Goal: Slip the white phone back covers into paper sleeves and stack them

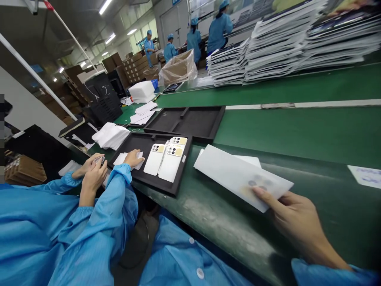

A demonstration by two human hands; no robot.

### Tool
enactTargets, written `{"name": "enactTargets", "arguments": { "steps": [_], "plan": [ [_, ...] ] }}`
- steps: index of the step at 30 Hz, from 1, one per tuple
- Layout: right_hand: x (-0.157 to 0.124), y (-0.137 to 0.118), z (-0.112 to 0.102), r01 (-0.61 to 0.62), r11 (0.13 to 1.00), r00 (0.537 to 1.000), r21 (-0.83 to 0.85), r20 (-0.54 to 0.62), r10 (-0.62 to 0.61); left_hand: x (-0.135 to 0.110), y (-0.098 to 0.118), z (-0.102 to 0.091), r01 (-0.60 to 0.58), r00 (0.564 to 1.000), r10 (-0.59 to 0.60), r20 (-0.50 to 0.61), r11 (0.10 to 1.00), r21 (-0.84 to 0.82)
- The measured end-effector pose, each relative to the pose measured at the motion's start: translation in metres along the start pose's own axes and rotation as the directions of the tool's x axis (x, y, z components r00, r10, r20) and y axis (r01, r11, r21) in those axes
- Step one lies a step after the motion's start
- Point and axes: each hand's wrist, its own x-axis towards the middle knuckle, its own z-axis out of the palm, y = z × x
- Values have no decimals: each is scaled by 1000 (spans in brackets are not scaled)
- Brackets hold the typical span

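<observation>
My right hand [297,222] holds a white translucent pouch [238,174] by its near end, flat over the green conveyor belt [297,131]. A phone's camera rings show faintly through the pouch. My left hand [133,158] rests palm down on a small pile of white sheets [122,159] in the left part of a black foam tray [175,174]. Beside that hand, several white phones [166,161] lie face down in the tray with their gold camera blocks at the far end.
A co-worker's two hands [92,171] in blue sleeves work at my left. A second black tray [190,121] lies behind the first. Stacks of flat packaging [282,47] line the far side. Folded white cloths [111,135], cartons and people in blue stand further back.
</observation>
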Motion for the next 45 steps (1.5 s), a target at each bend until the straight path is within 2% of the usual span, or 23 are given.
{"name": "enactTargets", "arguments": {
  "steps": [5,8,11,14,16,18,20,22,25,27,29,31,32,33,34,36,38,39,40,41,43,45],
  "plan": [
    [-2,-4,1,-3,999,1000,44,15,2,-10,-23,-15,-36,998,35,57,999,25],
    [-1,0,0,12,997,999,72,39,-14,-17,-28,-24,-90,994,87,68,995,32],
    [1,4,-1,31,996,998,78,60,-36,-16,-24,-23,-145,987,142,73,989,32],
    [1,5,-2,32,997,998,74,55,-36,-7,-14,-11,-182,978,177,109,982,40],
    [0,2,-2,22,997,999,78,45,-25,-3,-8,-4,-191,974,182,135,980,54],
    [-2,-1,-1,14,996,999,91,44,-18,-3,-3,-5,-182,974,169,149,980,77],
    [-3,-3,-1,11,995,998,101,53,-17,-5,-3,-18,-162,977,146,155,982,99],
    [-3,-2,-1,22,993,997,112,69,-30,-8,-6,-42,-159,975,140,174,982,102],
    [1,3,-1,70,991,993,115,88,-80,-15,-8,-76,-226,946,214,245,974,23],
    [2,6,-1,118,987,987,110,92,-128,-21,-1,-82,-239,966,235,111,971,16],
    [1,6,-1,168,979,978,114,109,-180,-28,16,-73,-244,969,244,-24,970,25],
    [0,6,0,199,967,957,161,180,-227,-34,40,-58,-306,948,306,-90,952,11],
    [1,5,1,211,958,946,193,206,-249,-37,53,-51,-362,925,360,-121,932,2],
    [3,5,2,214,949,932,232,242,-270,-41,65,-44,-449,879,447,-167,893,25],
    [4,5,4,207,940,914,272,289,-285,-46,77,-38,-544,815,540,-213,838,42],
    [6,4,7,212,943,905,256,313,-288,-59,100,-26,-728,644,711,-283,683,58],
    [5,3,15,212,947,893,243,344,-288,-79,124,-13,-864,454,845,-283,495,89],
    [3,2,20,203,945,880,256,377,-291,-89,135,-6,-901,380,887,-264,419,111],
    [1,2,26,181,940,858,290,420,-295,-100,146,1,-919,333,912,-239,370,132],
    [0,1,33,155,932,832,326,465,-301,-109,156,7,-924,316,922,-223,353,149],
    [-2,1,48,108,910,803,400,504,-317,-125,170,16,-913,334,913,-233,375,160],
    [-3,0,62,70,883,832,464,461,-308,-134,173,20,-905,347,890,-297,401,143]
  ]
}}
